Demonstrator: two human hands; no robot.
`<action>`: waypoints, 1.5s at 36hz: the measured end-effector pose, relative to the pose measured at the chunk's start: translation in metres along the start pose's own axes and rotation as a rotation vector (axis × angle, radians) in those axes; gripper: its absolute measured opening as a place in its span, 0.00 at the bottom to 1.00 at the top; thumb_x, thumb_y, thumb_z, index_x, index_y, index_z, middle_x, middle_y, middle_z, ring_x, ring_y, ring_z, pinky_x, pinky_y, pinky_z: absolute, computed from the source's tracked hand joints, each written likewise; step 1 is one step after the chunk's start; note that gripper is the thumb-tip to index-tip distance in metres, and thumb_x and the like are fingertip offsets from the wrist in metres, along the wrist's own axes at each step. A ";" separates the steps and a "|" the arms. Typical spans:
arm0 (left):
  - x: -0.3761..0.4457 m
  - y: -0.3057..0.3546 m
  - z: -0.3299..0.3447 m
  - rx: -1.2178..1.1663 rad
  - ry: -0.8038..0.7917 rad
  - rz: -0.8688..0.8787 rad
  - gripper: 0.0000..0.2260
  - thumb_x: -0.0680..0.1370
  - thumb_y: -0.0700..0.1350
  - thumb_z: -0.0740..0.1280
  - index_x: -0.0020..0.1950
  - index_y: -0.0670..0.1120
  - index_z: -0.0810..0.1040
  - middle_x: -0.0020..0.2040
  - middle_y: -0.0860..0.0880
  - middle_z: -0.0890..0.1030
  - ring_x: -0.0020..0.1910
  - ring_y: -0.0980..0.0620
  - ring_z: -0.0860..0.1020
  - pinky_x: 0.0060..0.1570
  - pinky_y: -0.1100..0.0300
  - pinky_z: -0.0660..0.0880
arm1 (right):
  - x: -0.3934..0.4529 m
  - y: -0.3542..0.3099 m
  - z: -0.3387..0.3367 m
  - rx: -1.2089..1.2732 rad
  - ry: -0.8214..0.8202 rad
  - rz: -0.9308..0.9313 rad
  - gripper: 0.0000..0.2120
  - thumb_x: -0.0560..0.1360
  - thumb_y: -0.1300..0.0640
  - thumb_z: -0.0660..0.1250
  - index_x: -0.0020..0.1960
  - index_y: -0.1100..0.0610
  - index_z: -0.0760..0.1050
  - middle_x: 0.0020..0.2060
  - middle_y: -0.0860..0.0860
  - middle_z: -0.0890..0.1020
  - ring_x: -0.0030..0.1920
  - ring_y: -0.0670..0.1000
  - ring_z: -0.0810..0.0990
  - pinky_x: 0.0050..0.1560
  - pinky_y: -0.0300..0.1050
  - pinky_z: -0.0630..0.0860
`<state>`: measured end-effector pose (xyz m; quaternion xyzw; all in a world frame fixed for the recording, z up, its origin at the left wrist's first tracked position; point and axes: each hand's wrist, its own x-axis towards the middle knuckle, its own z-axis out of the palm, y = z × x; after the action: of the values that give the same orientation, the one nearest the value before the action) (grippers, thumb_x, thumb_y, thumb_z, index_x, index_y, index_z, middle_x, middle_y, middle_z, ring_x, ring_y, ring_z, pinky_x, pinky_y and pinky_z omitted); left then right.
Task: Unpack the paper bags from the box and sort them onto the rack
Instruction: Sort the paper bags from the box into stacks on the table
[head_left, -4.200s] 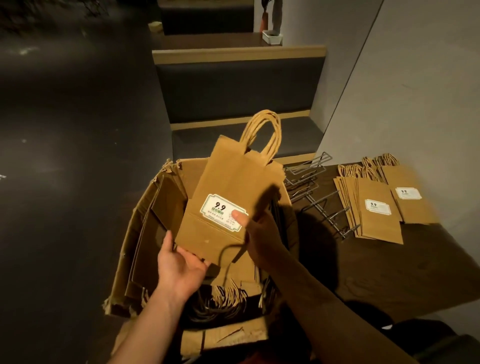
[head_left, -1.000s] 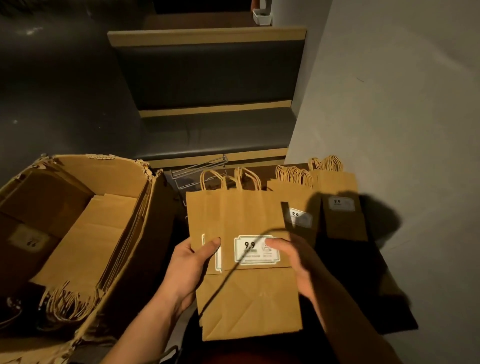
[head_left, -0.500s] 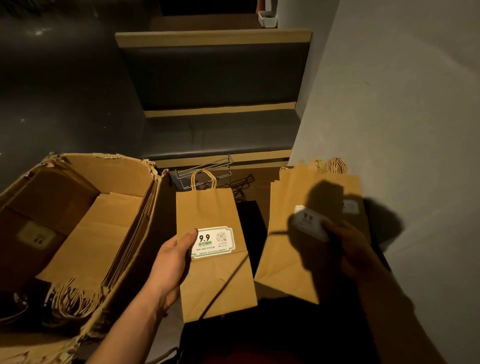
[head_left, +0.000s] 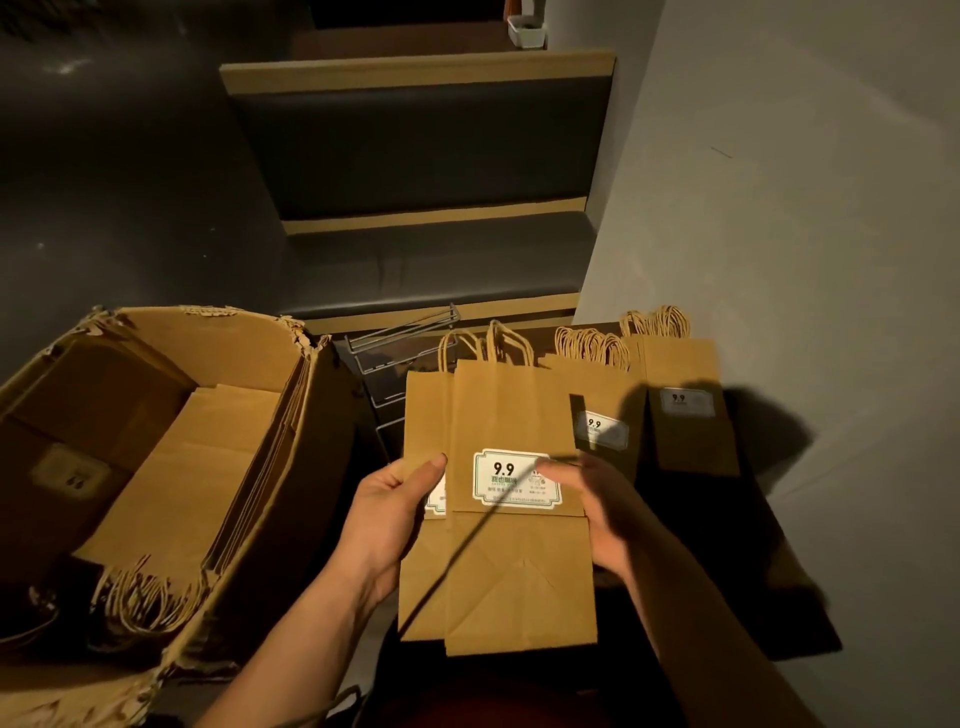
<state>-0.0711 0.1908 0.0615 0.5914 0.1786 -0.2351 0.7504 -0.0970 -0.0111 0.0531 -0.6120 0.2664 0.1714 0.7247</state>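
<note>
Kraft bags (head_left: 514, 561) pinched by left hand (head_left: 387, 512), blurred right hand (head_left: 597, 512), rear label half-hidden

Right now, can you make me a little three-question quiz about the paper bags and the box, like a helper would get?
1. True or false: the cardboard box on the person's left has no bags in it.
2. What number is printed on the label of the front bag that both hands hold?
3. Where does the wire rack lie? A) inside the box B) on the table behind the held bags C) on the bench

Key
1. False: flat bags lie inside it.
2. 9.9
3. B

The left hand and right hand grip the bag's sides.
</note>
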 end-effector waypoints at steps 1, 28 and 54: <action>0.001 0.000 0.000 0.002 0.005 0.000 0.09 0.78 0.41 0.67 0.51 0.37 0.82 0.49 0.37 0.84 0.41 0.45 0.84 0.44 0.52 0.81 | 0.001 0.000 -0.001 0.013 -0.010 0.004 0.05 0.76 0.59 0.66 0.51 0.54 0.79 0.49 0.46 0.78 0.59 0.51 0.72 0.67 0.53 0.63; 0.008 -0.008 0.020 0.219 -0.261 0.030 0.15 0.78 0.50 0.65 0.59 0.43 0.80 0.54 0.43 0.85 0.53 0.45 0.83 0.55 0.52 0.79 | 0.006 0.008 0.004 0.056 0.096 -0.152 0.36 0.73 0.58 0.72 0.76 0.54 0.58 0.69 0.51 0.70 0.65 0.52 0.70 0.63 0.50 0.68; 0.048 -0.071 -0.007 0.610 -0.208 0.237 0.12 0.74 0.32 0.70 0.55 0.42 0.82 0.50 0.50 0.85 0.51 0.58 0.82 0.53 0.67 0.76 | 0.023 0.086 0.014 -0.209 0.246 -0.119 0.16 0.72 0.64 0.68 0.53 0.46 0.77 0.49 0.40 0.82 0.52 0.36 0.78 0.52 0.31 0.72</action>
<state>-0.0720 0.1771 -0.0235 0.7779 -0.0472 -0.2480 0.5754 -0.1257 0.0169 -0.0277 -0.7152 0.2973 0.0788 0.6276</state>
